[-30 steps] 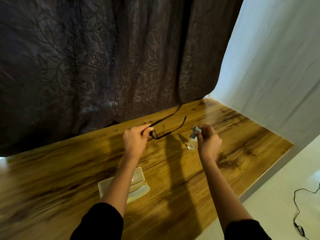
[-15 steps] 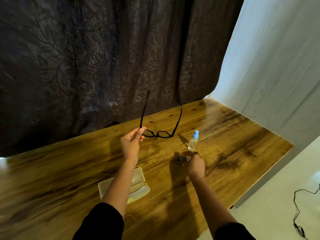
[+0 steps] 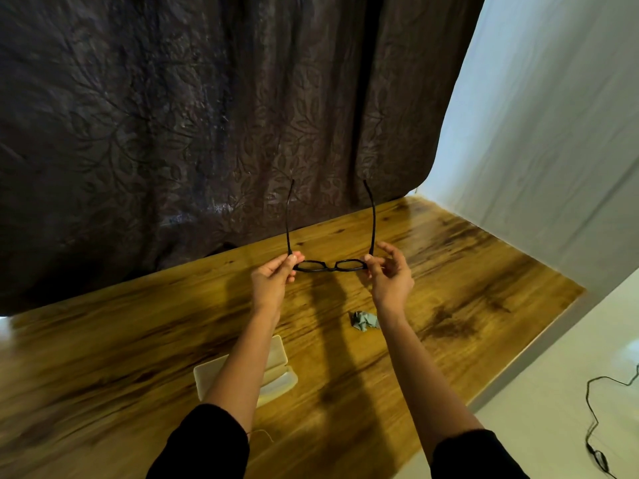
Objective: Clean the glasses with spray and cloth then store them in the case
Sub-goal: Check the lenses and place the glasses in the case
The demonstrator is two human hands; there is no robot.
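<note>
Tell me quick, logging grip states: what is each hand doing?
Left hand: closed on the glasses, left corner.
Right hand: pinching the glasses' right corner.

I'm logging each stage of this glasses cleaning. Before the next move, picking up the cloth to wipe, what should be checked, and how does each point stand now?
1. Glasses held securely: ok, the left hand and right hand each pinch one end of the front, above the table.
2. Temples unfolded for access to the lenses: ok, both point away from the person.
3. Cloth within reach: ok, crumpled on the table under the right wrist.
4. Case open and ready: ok, lid up, partly hidden by the left forearm.
5. Lenses wet with spray: cannot tell.
6. Spray bottle safely parked: cannot tell, not in view.
</note>
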